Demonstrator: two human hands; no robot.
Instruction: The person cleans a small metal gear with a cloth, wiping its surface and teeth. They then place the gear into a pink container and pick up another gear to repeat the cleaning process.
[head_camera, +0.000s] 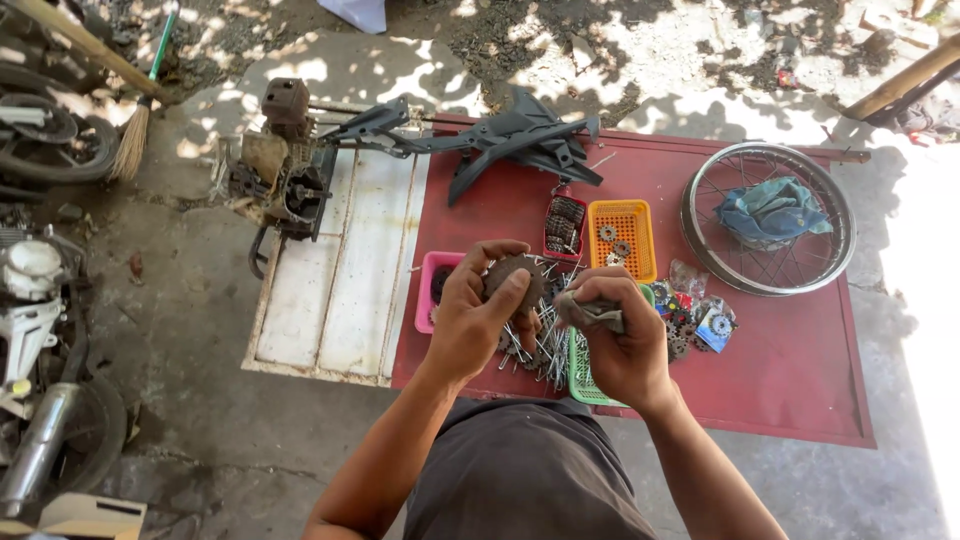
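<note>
You stand outdoors on a grey concrete floor (200, 330) dappled with sun and leaf shadow; the brightest glare falls at the right edge. Ahead of you lies a low dark-red surface (790, 350), and joined to its left side a worn white panel (340, 270). Far beyond them the ground turns to bare dirt and gravel (640, 50). A straw broom (135, 130) leans at the far left. Parts of a motorcycle (40, 300) crowd the left edge. A wooden pole (905, 80) slants in at the far right.
</note>
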